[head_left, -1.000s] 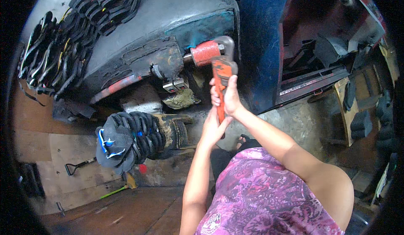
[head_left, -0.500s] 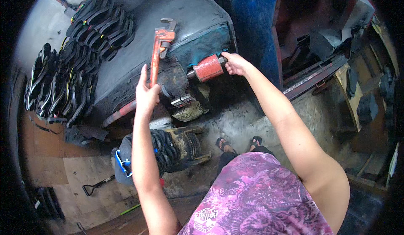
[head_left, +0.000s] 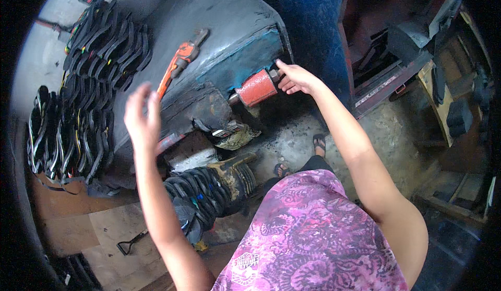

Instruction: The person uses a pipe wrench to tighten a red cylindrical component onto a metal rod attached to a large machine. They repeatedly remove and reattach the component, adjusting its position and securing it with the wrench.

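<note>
An orange pipe wrench [head_left: 177, 61] lies slantwise on the dark sloping cover of a machine [head_left: 229, 9]. Beside its handle end is my left hand [head_left: 140, 114], blurred, with fingers apart and the handle apparently out of its grip. A red, rough-surfaced roller [head_left: 255, 88] sits on a shaft along the machine's front. At the roller's right end is a dark hex nut [head_left: 274, 75]. Around that nut my right hand [head_left: 298, 78] has its fingers parted, the index stretched out; whether a fingertip touches the nut I cannot tell.
Stacks of black shoe soles [head_left: 70, 134] stand left of the machine. More black soles [head_left: 195, 192] are heaped below it, near my left forearm. A blue panel [head_left: 313, 25] rises at the back. On the right are a dark red metal frame [head_left: 378, 95] and a wooden board [head_left: 441, 103].
My left hand has set the wrench down on the cover and drawn back leftward. The right hand's fingers have loosened from the nut. The view has shifted a little.
</note>
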Motion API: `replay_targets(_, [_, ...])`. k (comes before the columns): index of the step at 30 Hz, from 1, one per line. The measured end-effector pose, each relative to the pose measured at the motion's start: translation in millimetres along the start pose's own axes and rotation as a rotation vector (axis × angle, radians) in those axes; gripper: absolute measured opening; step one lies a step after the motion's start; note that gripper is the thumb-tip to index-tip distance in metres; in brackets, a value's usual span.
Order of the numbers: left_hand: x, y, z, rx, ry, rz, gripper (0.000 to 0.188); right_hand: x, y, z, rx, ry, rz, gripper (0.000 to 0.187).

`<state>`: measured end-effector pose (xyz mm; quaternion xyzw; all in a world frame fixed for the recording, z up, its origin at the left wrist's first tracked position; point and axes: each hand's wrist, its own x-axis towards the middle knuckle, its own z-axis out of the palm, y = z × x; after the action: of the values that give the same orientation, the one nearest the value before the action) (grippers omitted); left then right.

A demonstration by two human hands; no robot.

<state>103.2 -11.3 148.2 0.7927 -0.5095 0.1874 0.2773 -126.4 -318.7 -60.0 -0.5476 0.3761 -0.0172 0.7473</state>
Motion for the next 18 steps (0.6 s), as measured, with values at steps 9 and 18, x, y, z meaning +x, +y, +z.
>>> replay_targets(9, [-118, 93, 142, -0.586, -0.506, -0.52, 0.02, 21, 11, -29, 0.153, -0.42, -0.103, 0.04])
replay_targets(18, [-131, 130, 218, -1.09, -0.299, -1.254, 0.04, 33, 11, -31, 0.074, -0.523, -0.127, 0.043])
